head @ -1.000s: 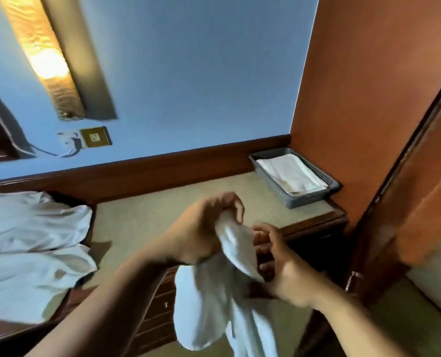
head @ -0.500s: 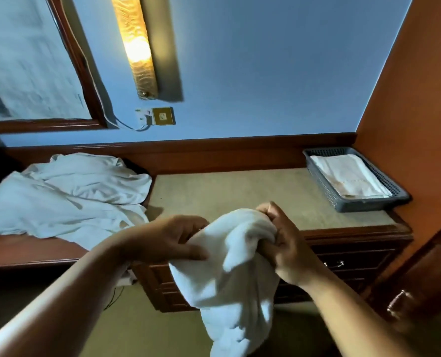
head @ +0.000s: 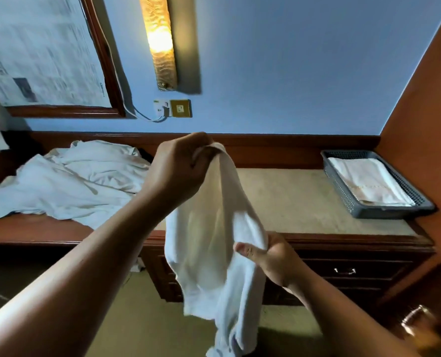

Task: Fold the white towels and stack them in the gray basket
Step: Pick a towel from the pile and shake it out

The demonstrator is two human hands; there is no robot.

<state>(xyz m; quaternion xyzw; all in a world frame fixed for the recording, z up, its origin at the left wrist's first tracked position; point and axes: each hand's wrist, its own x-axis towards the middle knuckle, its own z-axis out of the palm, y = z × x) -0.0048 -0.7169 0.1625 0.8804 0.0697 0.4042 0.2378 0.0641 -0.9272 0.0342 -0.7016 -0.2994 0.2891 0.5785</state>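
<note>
I log: towel point(head: 209, 240) hanging before desk point(head: 291, 202); left hand point(head: 180, 171) fingers pinching top, right hand point(head: 271, 256) fingers gripping lower edge; basket point(head: 384, 215) at desk's right end, folded towels point(head: 369, 181) inside; loose pile point(head: 72, 181) left.

Dim room; glowing wall lamp point(head: 160, 42); blurred edges.

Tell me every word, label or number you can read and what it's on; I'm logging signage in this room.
None can be read.
Framed sheet: rows of print, too blurred to read.
Switch plate: mark too small to read.
No text visible on towel or basket.
</note>
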